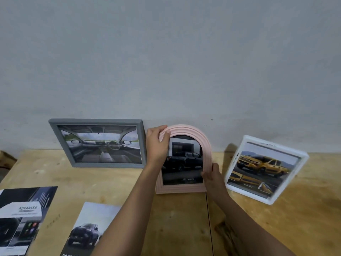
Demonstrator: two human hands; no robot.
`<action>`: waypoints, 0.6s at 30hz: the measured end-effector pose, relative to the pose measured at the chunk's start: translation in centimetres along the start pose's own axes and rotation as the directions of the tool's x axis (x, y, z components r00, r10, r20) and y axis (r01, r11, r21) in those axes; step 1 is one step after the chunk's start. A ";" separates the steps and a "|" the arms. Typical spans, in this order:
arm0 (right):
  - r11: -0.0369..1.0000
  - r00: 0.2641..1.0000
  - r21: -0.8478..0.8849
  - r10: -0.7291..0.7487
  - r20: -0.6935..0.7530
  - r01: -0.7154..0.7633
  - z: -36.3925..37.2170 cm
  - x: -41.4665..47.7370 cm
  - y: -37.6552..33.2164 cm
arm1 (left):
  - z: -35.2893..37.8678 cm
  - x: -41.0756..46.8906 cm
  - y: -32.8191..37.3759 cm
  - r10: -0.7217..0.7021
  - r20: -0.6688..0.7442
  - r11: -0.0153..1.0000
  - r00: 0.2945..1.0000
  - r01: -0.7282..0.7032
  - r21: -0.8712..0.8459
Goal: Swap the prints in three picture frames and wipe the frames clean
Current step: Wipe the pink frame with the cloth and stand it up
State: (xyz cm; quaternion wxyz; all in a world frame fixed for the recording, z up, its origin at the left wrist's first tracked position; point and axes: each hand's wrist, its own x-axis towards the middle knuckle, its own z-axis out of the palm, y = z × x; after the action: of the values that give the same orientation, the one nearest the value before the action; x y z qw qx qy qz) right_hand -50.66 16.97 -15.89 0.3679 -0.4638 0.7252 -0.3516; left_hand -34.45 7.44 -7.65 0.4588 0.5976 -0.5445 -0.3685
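Observation:
A pink arched frame (203, 143) stands upright at the middle of the wooden table (180, 218), holding a print of a black pickup. My left hand (156, 145) grips its upper left curve, thumb on the front. My right hand (212, 177) holds its lower right edge. To the left, a grey frame (53, 133) with a car-interior print leans on the wall. To the right, a white frame (302, 157) with a yellow truck print stands tilted.
Two loose prints lie at the front left of the table: one with "ADVANCED" text (24, 217) and one showing a dark car (88, 230). A seam (209, 218) runs down the tabletop. A grey wall (166, 61) rises behind the frames.

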 end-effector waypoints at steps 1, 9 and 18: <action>1.000 1.000 0.011 0.000 -0.004 0.000 0.2 0.4 0.2 | 0.2 0.2 -0.1 0.009 0.002 1.000 1.000 -0.009 -0.018; 0.998 0.999 0.049 -0.033 -0.028 0.034 0.6 3.4 0.4 | 1.0 1.7 -0.1 0.153 -0.021 0.988 0.988 -0.154 -0.030; 0.995 0.990 -0.077 -0.069 -0.121 0.060 1.5 4.1 1.9 | 0.3 1.4 -0.9 0.254 -0.058 0.966 0.965 -0.250 0.067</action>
State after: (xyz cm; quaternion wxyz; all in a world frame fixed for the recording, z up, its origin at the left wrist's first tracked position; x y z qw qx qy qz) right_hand -51.37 13.50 -19.14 0.2938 -0.4775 0.7435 -0.3645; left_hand -34.29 5.97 -8.53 0.5017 0.5487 -0.6115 -0.2708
